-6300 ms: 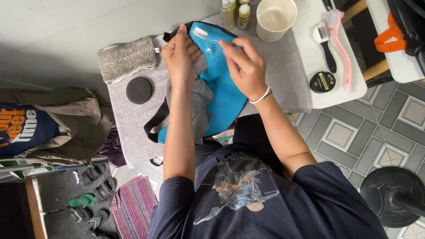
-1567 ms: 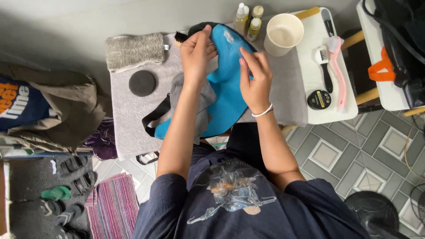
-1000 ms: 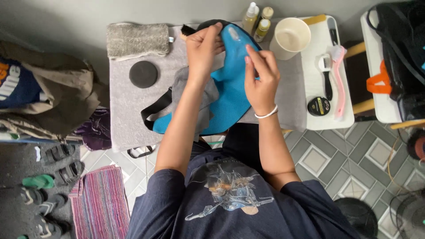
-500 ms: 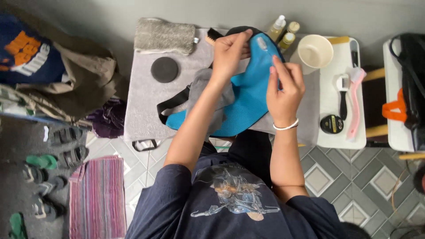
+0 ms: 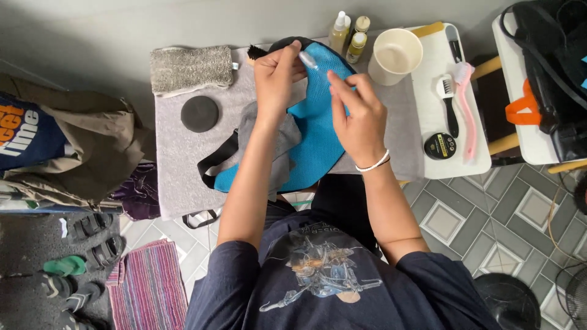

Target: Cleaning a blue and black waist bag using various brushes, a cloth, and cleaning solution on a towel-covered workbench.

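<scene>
A blue mesh bag (image 5: pixel 315 140) with black straps lies on a grey mat (image 5: pixel 177 159) on the table. My left hand (image 5: pixel 275 76) grips the bag's far end, thumb and fingers pinched beside a small pale tab (image 5: pixel 307 59). My right hand (image 5: pixel 361 113) rests on the mesh just right of it, its fingertips pinched together on the blue fabric. A grey cloth (image 5: pixel 287 137) lies over the bag under my left forearm.
A folded grey towel (image 5: pixel 191 68) and a black round disc (image 5: pixel 199 113) sit on the mat's left. Small bottles (image 5: pixel 348 36), a cream cup (image 5: pixel 396 56), two brushes (image 5: pixel 458 104) and a black tin (image 5: pixel 439 146) stand right. A black bag (image 5: pixel 550 79) lies far right; sandals and a striped rug (image 5: pixel 150 287) lie on the floor.
The view has swung sideways across the table. Both hands have stayed at the bag's far end, with my right fingertips drawn closer to my left hand.
</scene>
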